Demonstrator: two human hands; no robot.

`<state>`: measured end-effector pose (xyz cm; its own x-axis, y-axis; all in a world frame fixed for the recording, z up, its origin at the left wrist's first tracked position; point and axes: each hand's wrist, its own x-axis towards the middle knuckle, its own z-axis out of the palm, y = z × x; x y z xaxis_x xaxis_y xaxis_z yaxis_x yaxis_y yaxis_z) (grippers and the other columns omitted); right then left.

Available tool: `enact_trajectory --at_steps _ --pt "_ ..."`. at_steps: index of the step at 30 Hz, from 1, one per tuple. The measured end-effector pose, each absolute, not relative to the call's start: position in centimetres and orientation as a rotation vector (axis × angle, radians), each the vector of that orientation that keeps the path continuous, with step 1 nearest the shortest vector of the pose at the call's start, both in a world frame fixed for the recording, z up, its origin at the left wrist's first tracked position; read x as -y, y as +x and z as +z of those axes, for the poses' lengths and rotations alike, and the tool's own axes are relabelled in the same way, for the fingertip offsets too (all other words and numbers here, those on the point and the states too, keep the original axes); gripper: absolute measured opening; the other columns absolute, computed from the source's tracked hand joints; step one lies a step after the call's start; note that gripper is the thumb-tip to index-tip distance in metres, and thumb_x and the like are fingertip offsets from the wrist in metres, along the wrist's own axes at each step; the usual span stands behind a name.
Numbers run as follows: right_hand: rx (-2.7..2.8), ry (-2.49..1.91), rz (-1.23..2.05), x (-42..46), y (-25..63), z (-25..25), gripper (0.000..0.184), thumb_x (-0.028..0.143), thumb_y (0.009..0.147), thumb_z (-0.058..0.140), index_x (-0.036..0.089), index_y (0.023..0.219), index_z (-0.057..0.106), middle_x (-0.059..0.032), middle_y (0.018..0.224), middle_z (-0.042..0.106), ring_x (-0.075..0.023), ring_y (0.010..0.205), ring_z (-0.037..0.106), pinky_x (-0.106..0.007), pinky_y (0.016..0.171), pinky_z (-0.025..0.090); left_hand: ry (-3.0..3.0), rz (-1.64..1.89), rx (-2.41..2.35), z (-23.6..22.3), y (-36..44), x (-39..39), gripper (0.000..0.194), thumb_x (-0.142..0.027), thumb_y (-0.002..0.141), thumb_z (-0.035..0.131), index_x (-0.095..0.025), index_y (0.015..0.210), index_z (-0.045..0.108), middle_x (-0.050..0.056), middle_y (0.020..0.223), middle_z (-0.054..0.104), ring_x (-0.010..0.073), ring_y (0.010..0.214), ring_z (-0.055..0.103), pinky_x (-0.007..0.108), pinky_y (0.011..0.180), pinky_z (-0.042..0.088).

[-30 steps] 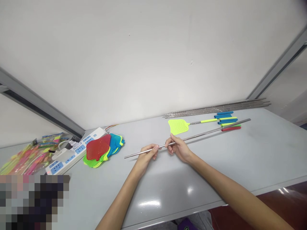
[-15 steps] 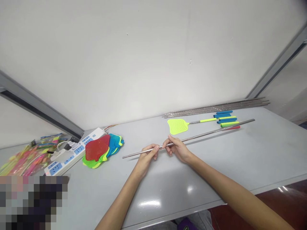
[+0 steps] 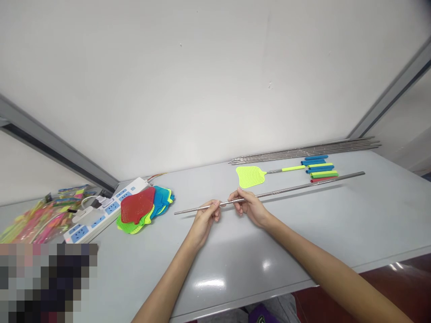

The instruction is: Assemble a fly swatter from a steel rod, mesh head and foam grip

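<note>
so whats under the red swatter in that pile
The red fly swatter lies on top of a green swatter and a blue one; their edges show, but whatever lies directly beneath the red head is hidden.

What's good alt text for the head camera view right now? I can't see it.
The left hand and right hand pinch a long steel rod over a grey table. Beyond it lie a yellow-green fly swatter, foam grips and a bundle of steel rods. To the left, a stack of coloured swatters sits beside a power strip.
</note>
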<state>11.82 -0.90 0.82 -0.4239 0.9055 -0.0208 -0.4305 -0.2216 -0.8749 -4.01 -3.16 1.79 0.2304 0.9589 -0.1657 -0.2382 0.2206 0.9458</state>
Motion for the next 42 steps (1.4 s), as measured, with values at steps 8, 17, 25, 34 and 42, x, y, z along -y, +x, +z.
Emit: enact_trajectory --at_steps 8,17,25,34,42 --pt "1.118 -0.785 1.711 0.7 11.8 0.3 0.036 0.041 0.078 0.038 0.013 0.070 0.060 0.0019 0.047 0.042 -0.0068 0.041 0.039 -0.020 0.041 0.030 1.015 1.026 -0.979 2.0 -4.0 3.2 0.020 -0.031 0.073 0.048 -0.013 0.072 0.057 -0.003 0.054 0.037 0.0058 0.050 0.036 0.020 0.050 0.029" --pt "1.231 -0.869 1.740 0.9 11.2 -0.1 0.046 0.045 0.077 0.037 0.012 0.050 0.052 -0.0006 0.045 0.046 -0.0074 0.040 0.041 -0.020 0.040 0.031 0.985 0.898 -0.971 1.8 -4.4 3.2 0.040 -0.038 0.076 0.034 -0.014 0.048 0.049 -0.003 0.040 0.032 0.0072 0.042 0.031 0.022 0.048 0.026" --pt "1.335 -0.850 1.822 1.3 11.1 0.8 0.044 0.039 0.076 0.039 0.012 0.046 0.053 0.0001 0.041 0.044 -0.0073 0.039 0.041 -0.021 0.042 0.032 0.934 0.843 -0.970 2.0 -4.6 3.0 0.054 -0.047 0.077 0.027 -0.012 0.045 0.053 -0.001 0.034 0.034 0.0069 0.037 0.030 0.022 0.045 0.023" --pt "1.262 -0.857 1.796 1.1 11.1 0.4 0.044 0.041 0.076 0.039 0.012 0.047 0.054 -0.0002 0.041 0.044 -0.0076 0.039 0.040 -0.021 0.041 0.031 0.923 0.894 -0.948 1.9 -4.6 2.9 0.053 -0.050 0.077 0.029 -0.012 0.054 0.057 -0.001 0.038 0.037 0.0070 0.038 0.032 0.022 0.045 0.024" --pt "1.402 -0.772 1.836 1.1 11.6 0.9 0.048 0.040 0.080 0.032 0.013 0.043 0.047 0.0006 0.040 0.042 -0.0072 0.038 0.041 -0.021 0.042 0.032 0.900 0.844 -0.931 1.9 -5.1 3.0 0.044 -0.039 0.076 0.036 -0.013 0.043 0.050 -0.004 0.030 0.027 0.0062 0.035 0.030 0.022 0.045 0.025"
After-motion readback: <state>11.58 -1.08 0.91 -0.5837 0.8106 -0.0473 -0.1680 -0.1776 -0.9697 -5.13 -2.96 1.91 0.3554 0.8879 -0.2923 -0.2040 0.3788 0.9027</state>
